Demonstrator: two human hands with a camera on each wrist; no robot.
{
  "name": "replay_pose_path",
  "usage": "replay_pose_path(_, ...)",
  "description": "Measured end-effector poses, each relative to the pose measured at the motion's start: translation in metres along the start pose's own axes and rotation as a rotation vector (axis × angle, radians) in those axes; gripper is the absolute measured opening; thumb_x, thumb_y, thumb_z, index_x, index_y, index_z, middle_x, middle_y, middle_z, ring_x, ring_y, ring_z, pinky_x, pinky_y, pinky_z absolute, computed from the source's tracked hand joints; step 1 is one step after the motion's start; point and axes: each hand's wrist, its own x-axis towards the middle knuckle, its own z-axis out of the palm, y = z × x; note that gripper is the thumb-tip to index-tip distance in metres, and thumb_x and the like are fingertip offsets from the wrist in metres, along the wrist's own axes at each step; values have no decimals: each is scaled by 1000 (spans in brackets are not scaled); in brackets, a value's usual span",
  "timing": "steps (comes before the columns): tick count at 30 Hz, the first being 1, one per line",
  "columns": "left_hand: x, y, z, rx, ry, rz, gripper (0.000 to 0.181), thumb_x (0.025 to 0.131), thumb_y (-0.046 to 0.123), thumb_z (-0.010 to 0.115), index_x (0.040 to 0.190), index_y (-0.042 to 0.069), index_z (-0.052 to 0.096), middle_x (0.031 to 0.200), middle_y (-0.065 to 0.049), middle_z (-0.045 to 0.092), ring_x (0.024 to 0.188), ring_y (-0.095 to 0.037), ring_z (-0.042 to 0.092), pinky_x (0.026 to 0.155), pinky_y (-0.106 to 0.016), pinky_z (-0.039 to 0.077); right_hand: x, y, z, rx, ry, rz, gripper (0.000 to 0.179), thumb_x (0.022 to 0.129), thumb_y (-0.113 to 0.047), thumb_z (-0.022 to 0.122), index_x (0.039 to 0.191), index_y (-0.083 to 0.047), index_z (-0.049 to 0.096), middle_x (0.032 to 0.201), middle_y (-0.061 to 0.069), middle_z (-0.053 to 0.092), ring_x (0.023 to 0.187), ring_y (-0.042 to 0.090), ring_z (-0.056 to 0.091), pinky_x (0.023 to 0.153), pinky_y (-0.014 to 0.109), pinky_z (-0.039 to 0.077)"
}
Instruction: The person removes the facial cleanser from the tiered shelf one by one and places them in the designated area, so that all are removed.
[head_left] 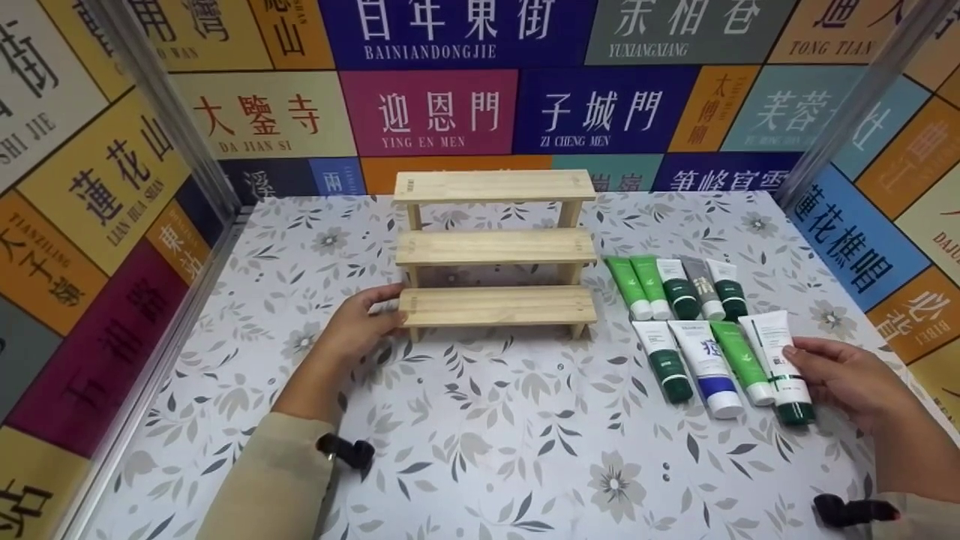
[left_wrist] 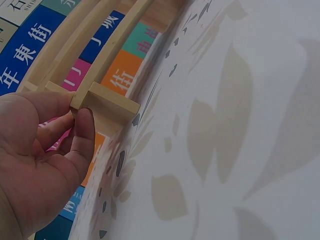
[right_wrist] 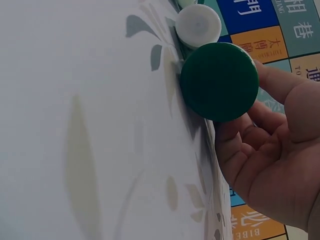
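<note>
A three-tier wooden step rack [head_left: 495, 306] stands on the patterned tabletop. At its lowest step, my left hand [head_left: 356, 330] pinches the left end between thumb and fingers. The left wrist view shows this hand [left_wrist: 45, 160] at the corner of the wooden board [left_wrist: 82, 95]. My right hand [head_left: 851, 379] holds a white tube with a dark green cap [head_left: 780, 364], the rightmost of the front row. Seen in the right wrist view, the round green cap [right_wrist: 220, 82] faces the camera and hides part of the fingers.
Several other tubes lie in two rows right of the rack, among them a green tube [head_left: 739, 364], a white tube with a blue band [head_left: 705, 367] and a grey tube [head_left: 703, 285]. Printed panels [head_left: 427, 112] wall in the table [head_left: 480, 450] at the back and both sides.
</note>
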Motion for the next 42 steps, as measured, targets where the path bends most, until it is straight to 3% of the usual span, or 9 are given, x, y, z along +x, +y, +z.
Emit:
replay_pose_path(9,1,1,1,-27,-14,-4,60,102,13,69,159,9,51,165,-10,50,127,-25,67,102,-35,59,2,0,2,-51,26,50,37,97,-61,70,129,-43,65,99,-27,70,94,8,72,82,30,62)
replay_pose_path(15,1,0,1,-19,-8,-5,59,102,13,70,158,12,52,165,-8,51,128,-26,67,103,-37,59,3,-1,0,-89,32,86,73,96,-65,70,156,-27,53,98,-25,70,94,10,71,81,30,61)
replay_pose_path(19,2,-1,1,-9,-3,-8,58,102,15,70,158,12,53,165,-9,50,129,-26,66,103,-36,59,3,-2,-1,-122,35,97,87,95,-66,69,163,-19,44,98,-24,68,94,10,70,81,30,60)
replay_pose_path(27,1,0,1,-5,1,-25,59,102,15,70,158,14,53,165,-8,51,127,-26,67,104,-38,59,1,-6,-2,-190,44,100,90,96,-69,66,165,-17,41,103,-22,65,96,10,66,81,32,59)
replay_pose_path(31,0,0,0,-6,-2,-13,58,102,15,70,158,13,53,165,-8,51,128,-25,67,103,-35,59,0,-8,-4,-216,53,113,87,95,-73,64,164,-23,44,103,-23,64,97,10,65,81,33,55)
replay_pose_path(34,0,-2,0,-23,-7,2,59,102,13,70,158,11,53,165,-11,50,123,-23,68,98,-31,59,0,-8,-4,-214,62,86,79,96,-71,64,160,-27,50,100,-26,65,96,8,66,81,32,56)
replay_pose_path(39,0,-1,1,-36,3,-6,58,101,10,69,157,12,54,163,-10,51,117,-21,69,95,-32,60,1,-8,-2,-184,125,2,72,100,-59,67,157,-17,54,94,-31,64,89,3,68,79,28,61)
replay_pose_path(42,0,-1,1,-27,6,-3,58,101,10,69,157,12,54,163,-10,52,116,-20,69,94,-32,60,0,-12,0,-149,151,-32,54,102,-54,68,147,-24,61,94,-30,64,88,2,67,79,26,62)
